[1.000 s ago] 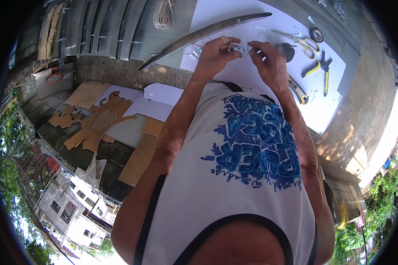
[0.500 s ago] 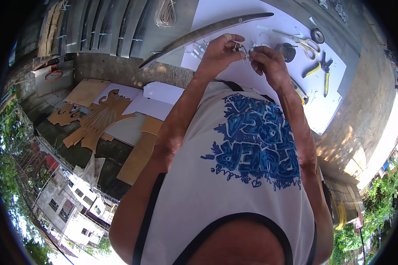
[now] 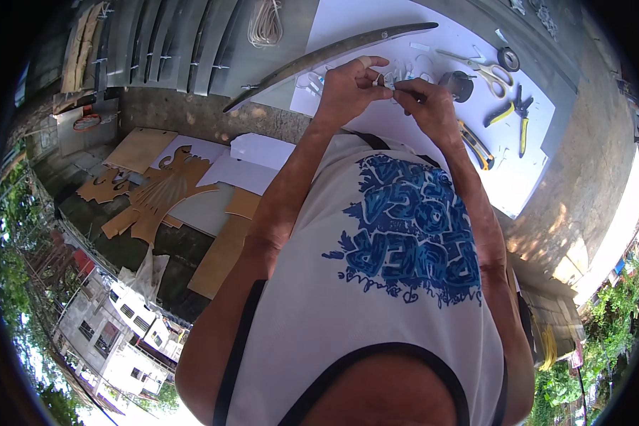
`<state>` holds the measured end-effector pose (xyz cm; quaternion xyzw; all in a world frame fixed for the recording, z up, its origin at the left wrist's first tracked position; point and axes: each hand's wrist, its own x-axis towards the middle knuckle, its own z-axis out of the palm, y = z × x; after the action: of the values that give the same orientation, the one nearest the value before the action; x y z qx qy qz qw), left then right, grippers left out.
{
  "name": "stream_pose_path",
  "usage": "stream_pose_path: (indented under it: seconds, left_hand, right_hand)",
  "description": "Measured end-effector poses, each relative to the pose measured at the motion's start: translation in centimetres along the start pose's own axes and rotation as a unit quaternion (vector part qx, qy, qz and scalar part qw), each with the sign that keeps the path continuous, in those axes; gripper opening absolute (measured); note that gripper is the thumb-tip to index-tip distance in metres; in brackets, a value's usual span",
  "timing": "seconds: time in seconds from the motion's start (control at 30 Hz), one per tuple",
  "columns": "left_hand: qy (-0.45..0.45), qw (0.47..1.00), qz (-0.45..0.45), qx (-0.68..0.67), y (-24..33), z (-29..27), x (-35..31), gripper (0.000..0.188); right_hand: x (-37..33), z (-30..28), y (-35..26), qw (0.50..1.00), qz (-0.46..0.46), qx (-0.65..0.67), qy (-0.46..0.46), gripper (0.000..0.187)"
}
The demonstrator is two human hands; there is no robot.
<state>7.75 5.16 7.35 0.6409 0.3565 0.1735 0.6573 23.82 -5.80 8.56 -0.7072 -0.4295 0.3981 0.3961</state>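
Left hand (image 3: 353, 92) pinches a small pale piece (image 3: 389, 84) above white paper (image 3: 369, 18); the right hand (image 3: 429, 105) crowds beside it, fingers narrow, its grip impossible to tell. Around lie a long curved strip (image 3: 319, 57), a round black object (image 3: 460, 85), scissors (image 3: 484, 67), pliers (image 3: 524, 106) and a cutter (image 3: 477, 145). Fingers mostly hide the piece's whitish form. Smooth, flat paper contrasts with the strip's dark, bowed, tapering shape.

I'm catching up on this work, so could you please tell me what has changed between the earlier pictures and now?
The right hand has brought its fingertips left, nearly meeting those of the left hand, which still pinches a small pale piece. I cannot tell whether anything was let go. The scissors, pliers, knife and curved dark strip stayed put.
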Motion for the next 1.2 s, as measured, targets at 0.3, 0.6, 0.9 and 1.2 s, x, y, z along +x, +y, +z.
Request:
stream_pose_path:
  seconds: [0.3,0.6,0.9,1.2]
  left_hand:
    - [0.007,1.000,0.019,0.020,0.6,0.6,-0.4,0.039]
    - [-0.126,0.991,-0.026,-0.042,-0.1,-1.9,-0.7,0.040]
    - [0.017,0.895,0.179,0.407,-2.9,-1.3,-0.6,0.038]
    - [0.027,0.887,0.208,0.411,-3.1,2.4,4.0,0.031]
  right_hand:
    - [-0.3,0.8,-0.9,0.995,0.082,0.051,0.026,0.024]
    - [-0.7,0.3,1.2,0.952,0.162,0.246,-0.088,0.016]
    - [-0.9,0.4,2.5,0.994,0.082,-0.066,0.037,0.023]
    - [1.8,2.2,4.6,0.929,-0.029,-0.352,0.113,0.020]
